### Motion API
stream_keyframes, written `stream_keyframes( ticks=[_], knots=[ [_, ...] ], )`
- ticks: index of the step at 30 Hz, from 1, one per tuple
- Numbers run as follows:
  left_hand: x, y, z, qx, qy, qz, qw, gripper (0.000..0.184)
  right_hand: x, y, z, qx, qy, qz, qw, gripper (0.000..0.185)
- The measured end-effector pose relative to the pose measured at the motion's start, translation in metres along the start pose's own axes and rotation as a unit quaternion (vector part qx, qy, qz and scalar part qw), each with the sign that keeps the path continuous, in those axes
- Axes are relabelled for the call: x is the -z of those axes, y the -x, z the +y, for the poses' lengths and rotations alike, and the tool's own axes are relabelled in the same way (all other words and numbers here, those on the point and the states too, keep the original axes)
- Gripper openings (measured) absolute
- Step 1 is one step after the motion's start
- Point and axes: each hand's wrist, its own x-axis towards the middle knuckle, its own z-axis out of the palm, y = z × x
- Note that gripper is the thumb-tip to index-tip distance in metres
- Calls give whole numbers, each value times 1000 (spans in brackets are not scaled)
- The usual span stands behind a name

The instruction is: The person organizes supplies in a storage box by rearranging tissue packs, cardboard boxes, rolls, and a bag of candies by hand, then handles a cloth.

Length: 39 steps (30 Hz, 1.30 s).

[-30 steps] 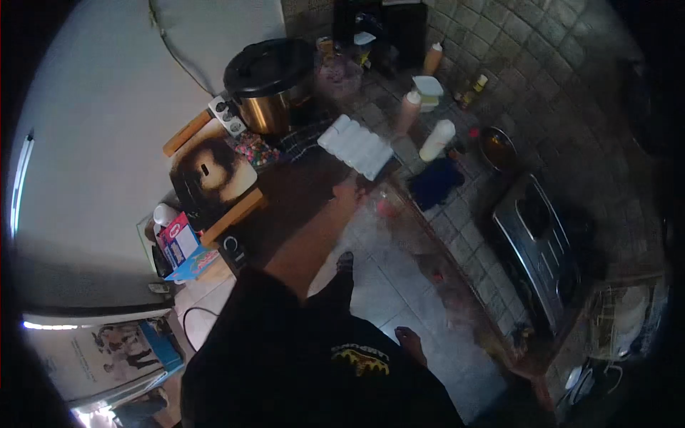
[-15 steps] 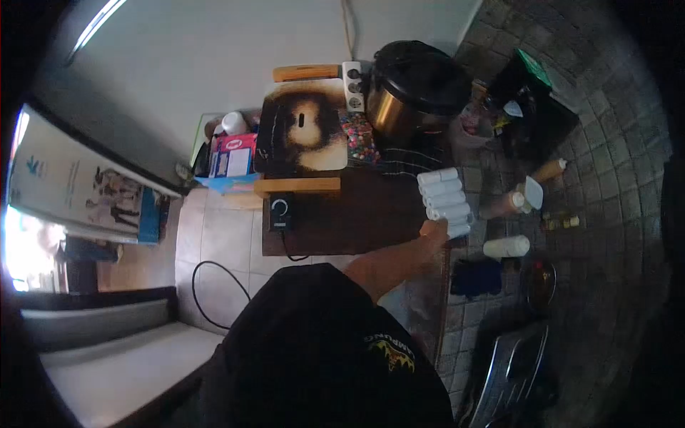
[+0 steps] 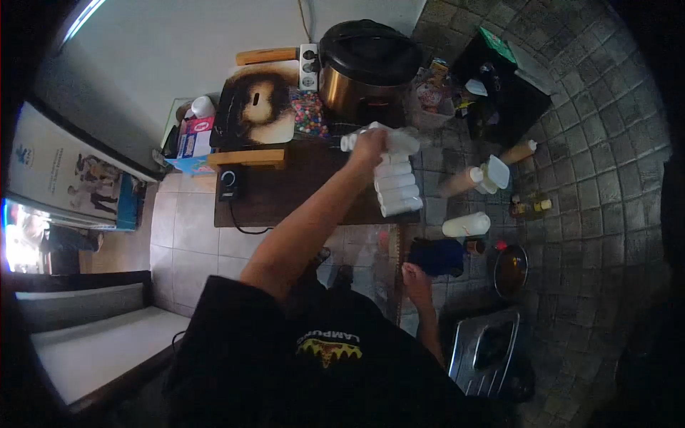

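My left hand (image 3: 369, 148) reaches across the dark brown tabletop, its fingers closed round a white roll at the upper end of a row of white rolls (image 3: 397, 191). Part of that roll is hidden by the fingers. Lower right, my right hand (image 3: 417, 282) has its fingers curled together beside a dark blue cloth (image 3: 437, 257) on the tiled counter; anything inside them is hidden. A white bottle (image 3: 467, 225) lies or leans just above the cloth.
Behind the rolls stands a large lidded pot (image 3: 357, 89). Left of it are a power strip (image 3: 309, 68), a bag of colourful beads (image 3: 309, 113) and a scorched board (image 3: 275, 132). Sauce bottles (image 3: 462, 182), a metal bowl (image 3: 511, 271) and a stove (image 3: 485, 349) line the right.
The view has swung round. My left hand has moved from the near end of the rolls to their far end, where it grips one. My right hand has come up beside the cloth.
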Motion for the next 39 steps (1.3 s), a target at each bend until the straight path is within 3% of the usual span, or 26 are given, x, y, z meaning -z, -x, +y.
stream_keyframes(
  ticks=[2, 5, 6, 8, 9, 12, 17, 21, 24, 26, 29, 31, 32, 34, 38, 39],
  knots=[
    [20, 47, 6, -43, -2, -24, 999, 19, -4, -9, -1, 9, -53, -7, 999, 38],
    [54, 106, -5, -134, -59, -49, 988, 20, -22, -36, -7, -92, -368, -90, 921, 43],
    [68, 122, -10, -147, -93, -64, 983, 21, -26, -39, -23, -87, -359, -115, 922, 43],
    [86, 160, -18, -111, -99, -23, 989, 21, -32, -31, -76, -181, -478, -258, 820, 44],
    [95, 177, -22, -69, -107, -8, 992, 20, -40, -29, -94, -181, -470, -277, 818, 44],
    [120, 220, -46, -3, -119, 62, 991, 19, -67, -15, -134, -293, -469, -402, 730, 58],
    [156, 281, -60, -47, -45, 126, 990, 17, -127, 4, -168, -270, -348, -539, 718, 65],
    [194, 314, -43, -70, 101, 216, 969, 17, -204, 2, -178, -146, -289, -560, 762, 63],
    [240, 338, -21, -106, 167, 229, 953, 18, -239, -4, -226, -129, -324, -655, 670, 59],
    [285, 358, -8, -174, 200, 209, 941, 18, -278, 2, -241, -86, -287, -681, 668, 59],
    [371, 384, -27, -204, 188, 236, 931, 18, -351, 32, -270, 5, -222, -717, 660, 59],
    [416, 393, -24, -218, 195, 244, 925, 18, -394, 68, -293, -209, -366, -722, 549, 52],
    [429, 402, -21, -209, 187, 277, 919, 19, -415, 80, -296, -218, -366, -717, 552, 52],
    [451, 424, -9, -191, 157, 353, 902, 20, -456, 102, -308, -304, -335, -733, 508, 55],
    [486, 431, 4, -213, 149, 477, 840, 17, -496, 113, -353, -281, -392, -750, 452, 53],
    [497, 421, 5, -211, 145, 467, 847, 17, -504, 108, -363, -276, -402, -744, 457, 53]
  ],
)
